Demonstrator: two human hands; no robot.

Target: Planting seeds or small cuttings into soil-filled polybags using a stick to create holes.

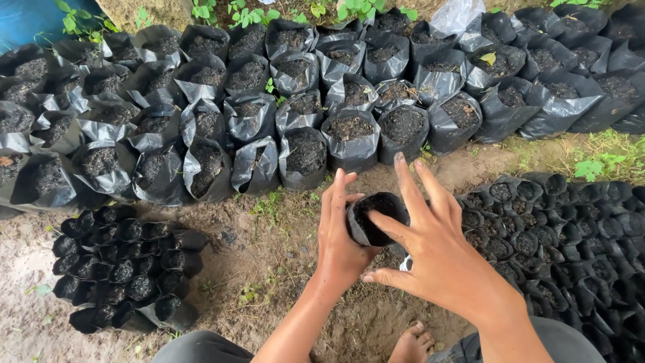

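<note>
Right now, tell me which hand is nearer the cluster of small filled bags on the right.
Right. The right hand lies beside that cluster of small filled bags; the left hand, holding the small soil-filled bag, is farther away.

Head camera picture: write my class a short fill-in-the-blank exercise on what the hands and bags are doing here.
1. The left hand holds a small black bag filled with ____.
2. The right hand has its fingers ____ over that bag.
3. The large bags stand in rows on the far side; the small bags cluster at the lower ____ and at the right.

Missing words: soil; spread; left
</note>
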